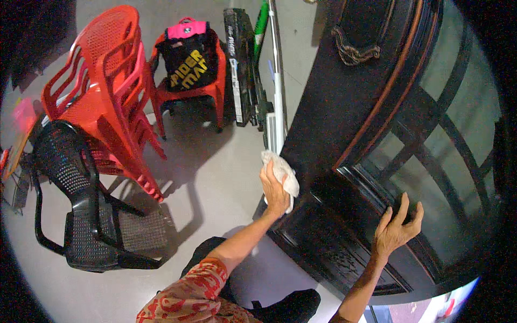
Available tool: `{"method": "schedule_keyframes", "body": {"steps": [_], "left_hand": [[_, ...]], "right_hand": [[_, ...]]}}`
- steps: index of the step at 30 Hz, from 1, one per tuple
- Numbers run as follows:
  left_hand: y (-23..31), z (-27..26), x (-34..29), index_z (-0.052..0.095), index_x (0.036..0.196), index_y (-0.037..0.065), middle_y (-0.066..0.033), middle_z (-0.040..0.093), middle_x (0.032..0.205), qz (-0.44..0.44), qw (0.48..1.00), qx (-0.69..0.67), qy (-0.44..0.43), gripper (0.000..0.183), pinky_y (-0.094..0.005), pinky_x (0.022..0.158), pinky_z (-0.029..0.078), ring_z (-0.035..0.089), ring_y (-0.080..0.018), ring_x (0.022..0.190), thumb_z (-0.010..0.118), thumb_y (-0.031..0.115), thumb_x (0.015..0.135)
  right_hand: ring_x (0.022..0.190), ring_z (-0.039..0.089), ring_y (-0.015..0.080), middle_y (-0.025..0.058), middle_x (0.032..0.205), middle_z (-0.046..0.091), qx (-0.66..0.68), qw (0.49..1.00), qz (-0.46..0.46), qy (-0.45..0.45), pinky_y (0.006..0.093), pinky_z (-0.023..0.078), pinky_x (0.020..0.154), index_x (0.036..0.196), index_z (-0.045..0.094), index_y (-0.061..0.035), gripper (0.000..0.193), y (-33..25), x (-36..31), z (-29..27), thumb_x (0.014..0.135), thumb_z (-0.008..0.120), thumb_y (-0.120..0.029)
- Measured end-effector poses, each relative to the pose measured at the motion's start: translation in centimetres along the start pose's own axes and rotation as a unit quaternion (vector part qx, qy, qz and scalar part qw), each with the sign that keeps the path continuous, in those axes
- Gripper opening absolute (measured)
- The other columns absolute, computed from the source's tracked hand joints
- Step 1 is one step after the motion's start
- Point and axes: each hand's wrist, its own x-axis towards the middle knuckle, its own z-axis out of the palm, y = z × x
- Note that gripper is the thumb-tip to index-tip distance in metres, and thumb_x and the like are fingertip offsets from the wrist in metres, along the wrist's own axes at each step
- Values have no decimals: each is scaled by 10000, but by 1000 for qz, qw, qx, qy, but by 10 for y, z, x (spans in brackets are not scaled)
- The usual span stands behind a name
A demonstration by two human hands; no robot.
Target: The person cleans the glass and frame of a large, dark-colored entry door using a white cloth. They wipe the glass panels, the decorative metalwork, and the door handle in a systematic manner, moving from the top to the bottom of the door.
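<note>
A large dark wooden door (315, 134) with carved panels and glass panes (431, 177) fills the right side. My left hand (276, 195) is closed around a crumpled white cloth (289, 175), which lies against the door's left edge. Over the lower part of the glass, by the dark moulding, my right hand (397, 235) has its fingers spread and holds nothing. Whether its fingertips touch the door I cannot tell. Higher up, a carved curved handle (356, 54) sticks out from the door.
Stacked red plastic chairs (116, 105) and a black chair (89, 237) stand at the left. A black bag (188, 67) sits on another red chair. Beside the door's edge lean a long black box (239, 70), a white pole (277, 89) and a green rod-like thing (262, 27).
</note>
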Motion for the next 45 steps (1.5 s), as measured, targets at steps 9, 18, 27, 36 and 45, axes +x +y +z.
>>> {"method": "schedule_keyframes", "body": {"steps": [9,18,27,36,45], "left_hand": [[33,36,-26,135,1429,193,-307,352,1214,-421,902,-62,66,773,-480,979,271,339,-433,1153,613,299,831],[125,-4,86,345,1375,175,-255,247,1361,162,980,18,111,575,-497,1003,210,278,-405,1221,592,214,858],[112,-28,168,416,1303,50,-102,500,1215,-29,977,-126,-167,391,-276,963,349,483,-171,1118,454,217,952],[141,-27,236,319,1379,28,-107,379,1398,-78,859,-398,-313,489,-298,1085,238,355,-194,1286,447,235,955],[300,-70,301,487,1238,79,-76,525,1127,-27,912,-314,-264,364,-289,937,387,509,-179,1070,553,146,887]], "right_hand": [[1073,439,353,187,1237,443,45,999,18,-21,430,341,893,1241,525,-130,449,-5,0,-4,805,612,-195],[1022,459,344,178,1211,458,48,999,-7,2,430,355,879,1214,534,-102,426,-4,-2,-5,805,604,-200],[1056,433,328,179,1221,449,3,1000,-17,2,423,354,873,1183,529,-48,369,6,-7,2,840,582,-176],[984,459,351,205,1133,467,97,995,5,-36,450,385,831,1160,506,-34,400,13,-11,-8,842,567,-268],[1040,431,378,235,1172,437,310,936,5,-168,489,360,840,1098,556,-35,307,-32,106,-90,792,563,-64]]}}
